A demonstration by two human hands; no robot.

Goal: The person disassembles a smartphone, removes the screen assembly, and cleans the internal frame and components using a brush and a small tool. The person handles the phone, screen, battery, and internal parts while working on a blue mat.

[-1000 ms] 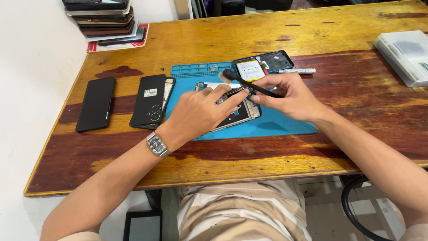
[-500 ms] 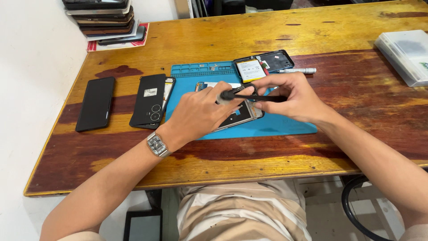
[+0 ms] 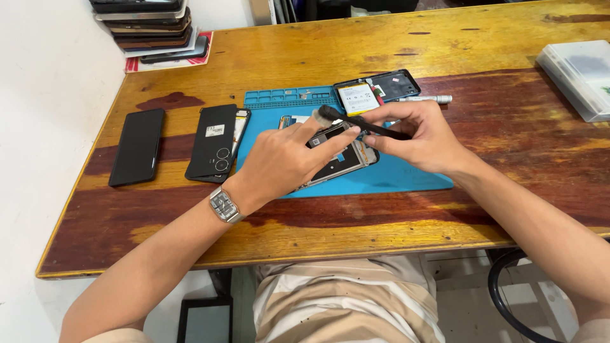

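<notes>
A: Biggest first. We're at the wooden surface, amber and dark red planks. Blue work mat sits mid-surface in front of us.

B: Off the mat?

A: Stack of phones at the far left corner, on a red-and-white sheet. White flat box at the far right edge. Black phone lies face up on the left, well apart from the mat. Just beside it, a black back cover with camera rings, overlapping another handset at the mat's left edge.

B: On the mat?

A: Opened phone body at the far edge, battery showing, lying flat. Silver pen-like tool just to its right, on the wood. Disassembled phone at mat centre, tilted, near end partly hidden under our left hand.

B: Hands?

A: Left hand curled over the disassembled phone, gripping it, index finger stretched along its top edge. Metal-band wristwatch on that wrist. Right hand closed in a pinch on a black brush, handle running back between thumb and fingers.

B: Brush position?

A: Bristle end points left, above the far end of the disassembled phone, close to the left fingertip. Can't tell if the bristles touch the phone; view is too small there.

B: Below the surface?

A: Our striped shorts at the near edge, dark cable loop lower right.
</notes>
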